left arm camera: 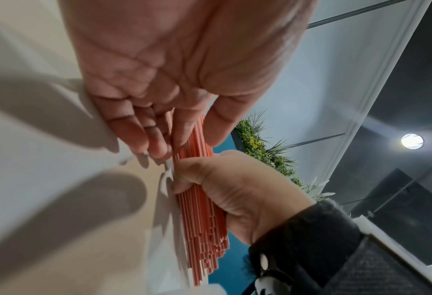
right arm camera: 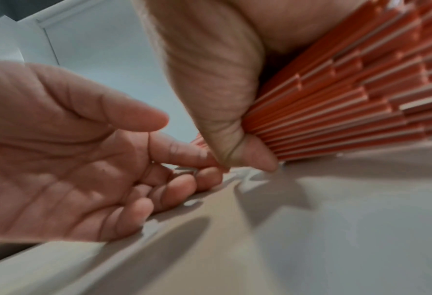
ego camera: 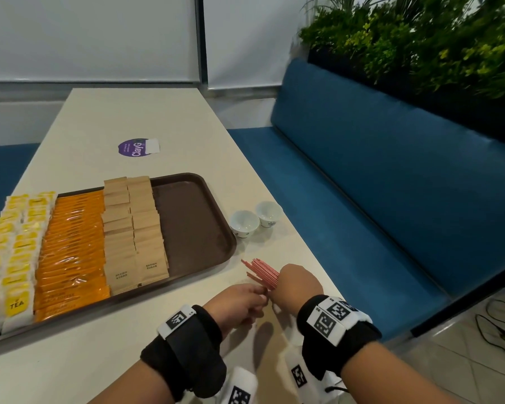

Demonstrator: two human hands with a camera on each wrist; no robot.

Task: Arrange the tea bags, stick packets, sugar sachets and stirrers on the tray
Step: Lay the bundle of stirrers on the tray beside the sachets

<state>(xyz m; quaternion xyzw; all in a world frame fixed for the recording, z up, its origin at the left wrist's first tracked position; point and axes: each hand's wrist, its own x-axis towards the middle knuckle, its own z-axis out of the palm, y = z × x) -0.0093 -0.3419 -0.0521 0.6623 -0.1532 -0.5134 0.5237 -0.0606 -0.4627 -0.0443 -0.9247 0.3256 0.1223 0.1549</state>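
The tray's [ego camera: 216, 217] right strip lies bare; beside its near corner, right hand [ego camera: 296, 282] grips the stirrers [ego camera: 261, 272], left hand [ego camera: 236, 307] loosely touching them.

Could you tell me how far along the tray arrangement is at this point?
Done, as it looks: tea bags, orange stick packets and brown sugar sachets lie in rows on the tray. In hand: the right hand grips the bundle of red stirrers just above the table, while the left hand touches its ends. Left: setting the stirrers onto the bare right strip of the tray.
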